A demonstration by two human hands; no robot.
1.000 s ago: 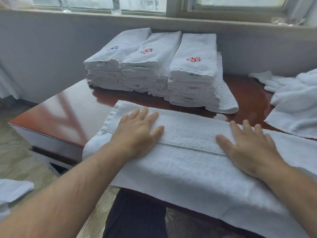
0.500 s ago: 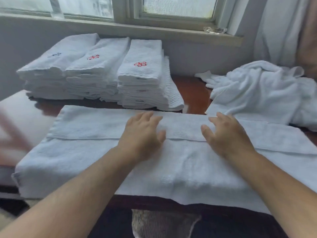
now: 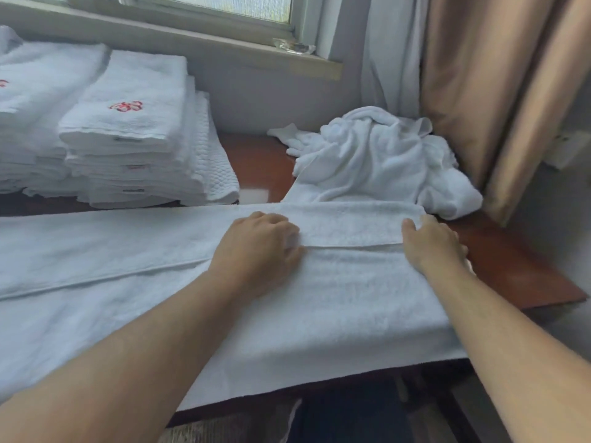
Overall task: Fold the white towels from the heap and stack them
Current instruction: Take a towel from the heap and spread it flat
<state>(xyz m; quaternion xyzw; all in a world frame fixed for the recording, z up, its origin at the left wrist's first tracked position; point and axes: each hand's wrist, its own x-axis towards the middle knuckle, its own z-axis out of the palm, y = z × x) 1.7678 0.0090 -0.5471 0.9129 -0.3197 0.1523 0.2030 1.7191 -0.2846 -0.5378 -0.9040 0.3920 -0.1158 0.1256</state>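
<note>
Two hands are at work on one white towel [image 3: 335,302], which lies flat along the near edge of the brown table [image 3: 518,270]. Its near border overhangs that edge.

Surroundings: three items share the tabletop.
- Stacks of folded towels [image 3: 128,132] stand at the far left, and the nearest top towel bears a red embroidered mark.
- The heap [image 3: 377,161] of loose white towels sits at the far right, its near side touching the far border of the spread towel.
- A bare strip of table shows between the stacks and the heap.

A tan curtain [image 3: 511,91] hangs just right of the heap. A clear crumpled wrapper [image 3: 294,46] lies on the windowsill [image 3: 243,46] behind. Nothing lies on the spread towel but the hands.

Orientation: the towel's long axis runs left to right, parallel to the table's front edge. A doubled-over edge runs along that axis across its middle.

Left hand [image 3: 259,247]: knuckles up, fingers curled down onto the doubled edge, with cloth bunched at the fingertips.

Right hand [image 3: 431,241]: it rests at the towel's right end with the thumb on top. The fingers reach past the end, and I cannot tell whether they hook under it.
</note>
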